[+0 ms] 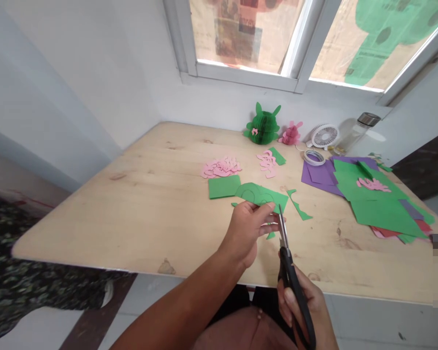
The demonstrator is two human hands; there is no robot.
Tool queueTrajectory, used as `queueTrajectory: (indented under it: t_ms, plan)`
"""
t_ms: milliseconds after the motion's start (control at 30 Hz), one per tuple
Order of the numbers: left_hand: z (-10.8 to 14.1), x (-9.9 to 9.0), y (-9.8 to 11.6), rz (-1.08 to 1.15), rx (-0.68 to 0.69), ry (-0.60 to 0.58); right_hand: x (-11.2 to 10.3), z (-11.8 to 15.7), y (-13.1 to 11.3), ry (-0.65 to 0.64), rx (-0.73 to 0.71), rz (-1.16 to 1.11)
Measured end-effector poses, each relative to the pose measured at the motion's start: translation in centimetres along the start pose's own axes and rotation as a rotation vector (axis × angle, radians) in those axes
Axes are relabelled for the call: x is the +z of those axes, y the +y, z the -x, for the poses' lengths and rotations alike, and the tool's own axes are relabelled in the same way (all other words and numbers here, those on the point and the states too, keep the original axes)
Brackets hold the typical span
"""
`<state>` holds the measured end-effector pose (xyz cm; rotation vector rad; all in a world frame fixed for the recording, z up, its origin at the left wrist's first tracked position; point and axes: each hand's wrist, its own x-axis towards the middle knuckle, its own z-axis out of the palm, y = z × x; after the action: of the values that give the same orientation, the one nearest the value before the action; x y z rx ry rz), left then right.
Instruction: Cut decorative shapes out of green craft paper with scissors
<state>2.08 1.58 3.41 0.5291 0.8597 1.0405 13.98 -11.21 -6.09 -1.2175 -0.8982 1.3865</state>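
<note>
My left hand (246, 228) pinches the lower edge of a green sheet of paper (257, 193) that has curved outlines drawn on it. In my right hand (302, 299) is a pair of scissors (288, 267) with black handles, its blades pointing up at the paper's lower right edge. Whether the blades are cutting into the paper I cannot tell. A green rectangle of paper (224, 187) lies just left of the held sheet, and a thin green offcut (299, 206) lies to its right. Small green scraps are partly hidden by my left hand.
Pink paper cut-outs (222, 167) lie in a pile, with more pink pieces (267, 164) behind. At the back stand a green paper figure (263, 127), a pink one (290, 134), a white fan (324, 136) and a bottle (357, 133). Tape (314, 157) and green sheets (383, 214) lie right.
</note>
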Motion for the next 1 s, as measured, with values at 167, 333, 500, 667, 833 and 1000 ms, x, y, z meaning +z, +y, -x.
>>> queueTrajectory:
  t_ms: [167, 333, 500, 667, 833, 1000]
  plan:
    - [-0.1, -0.5, -0.1, -0.063, -0.028, -0.068, -0.2, 0.1, 0.1, 0.014, 0.033, -0.047]
    - [-0.2, -0.9, 0.2, -0.139, -0.039, -0.127, 0.0, 0.3, -0.6, 0.016, 0.025, -0.005]
    - [-0.5, -1.3, 0.7, -0.222, -0.077, -0.216, 0.0, 0.3, -1.6, -0.022, 0.024, 0.034]
    - [-0.9, -1.8, 0.9, -0.300, -0.100, -0.251, -0.1, 0.3, -2.0, -0.040, 0.029, 0.043]
    - [-1.0, -1.9, 1.1, -0.312, -0.089, -0.258, -0.3, 0.4, -1.7, -0.056, 0.015, 0.066]
    - [-1.0, -1.8, 1.1, -0.304, -0.073, -0.238, -0.8, 0.2, -0.6, -0.054, 0.006, 0.031]
